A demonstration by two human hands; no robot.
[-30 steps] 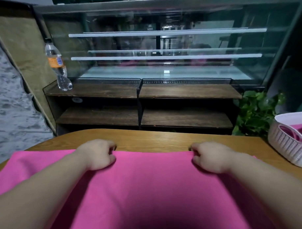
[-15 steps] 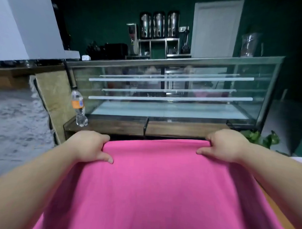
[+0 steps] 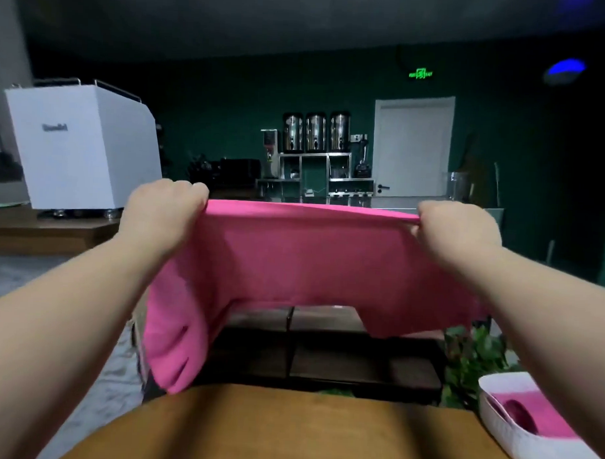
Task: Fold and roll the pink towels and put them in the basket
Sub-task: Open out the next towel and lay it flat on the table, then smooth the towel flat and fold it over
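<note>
Currently: pink towel (image 3: pixel 310 257) is up in the air, spread wide between both hands. Left hand (image 3: pixel 161 214) is clenched on the upper left corner, fingers curled over the top edge. Right hand (image 3: pixel 455 227) is clamped the same way on the upper right corner, with cloth bunched at the knuckles. The top edge runs taut and nearly level from fist to fist.

The rest of the cloth hangs below. The left side drops lowest in a loose fold, its tip reaching the far edge of the table (image 3: pixel 287 431); contact cannot be told. The middle of the lower hem rides highest. Both forearms are bare and reach in from the near corners.

The table is brown wood, near, with a rounded far edge. A white basket (image 3: pixel 513 442) sits on it at the near right, partly behind the right forearm. It holds pink cloth (image 3: pixel 542 406), with a darker rolled end showing.

Beyond the table:
- a low dark shelf unit (image 3: pixel 324 350)
- a leafy plant (image 3: pixel 475 355) to its right

Far left, a white boxy machine (image 3: pixel 81 146) stands on a counter. On the far green wall:
- three metal urns (image 3: pixel 314 132) on a rack
- a white door (image 3: pixel 413 147) to their right
- a lit green exit sign (image 3: pixel 420 74) above the door
</note>
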